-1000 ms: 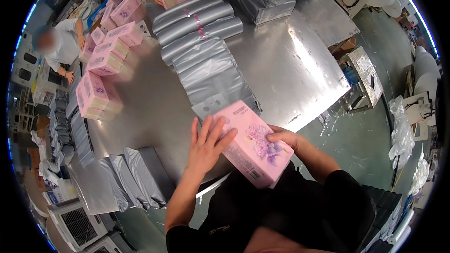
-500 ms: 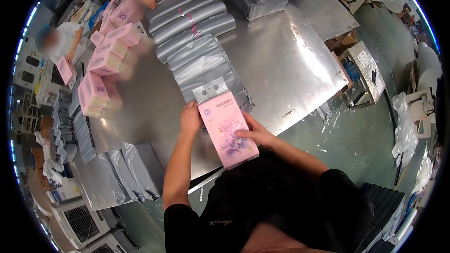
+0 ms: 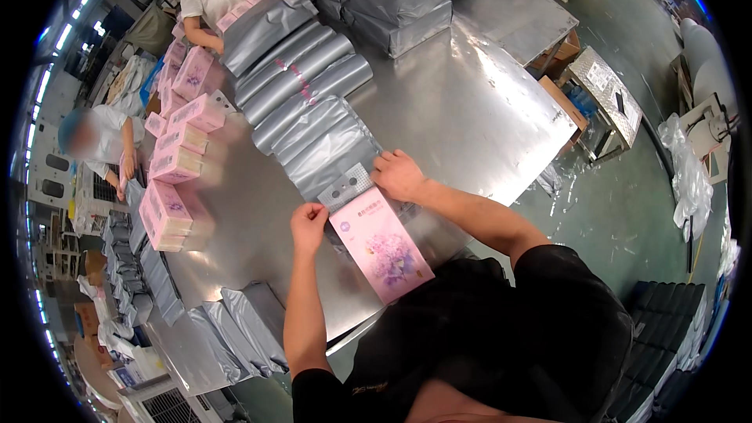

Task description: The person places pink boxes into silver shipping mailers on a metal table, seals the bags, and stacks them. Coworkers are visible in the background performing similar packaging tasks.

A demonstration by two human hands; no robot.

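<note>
A pink tissue pack (image 3: 381, 247) with a purple flower print lies at the table's near edge, close against my body. From its far end sticks out a dotted grey-white hanging strip (image 3: 345, 188) with two holes. My left hand (image 3: 309, 225) is closed, its fingertips pinching the strip's left end by the pack's corner. At the strip's right end my right hand (image 3: 398, 176) is closed too, its fingers bent over the edge. Just beyond lies a silver-grey plastic bag (image 3: 325, 149), part of an overlapping row.
Pink tissue packs (image 3: 168, 215) stand in a row along the left, beside two co-workers. Filled grey bags (image 3: 239, 329) stand at the near left. A tall stack of grey bundles (image 3: 392, 8) rises at the far side of the metal table (image 3: 470, 125).
Both hands have shifted from the pack's sides to its far end, at the strip. The right hand has moved away from the printed face. My view has swung, showing more of the co-workers.
</note>
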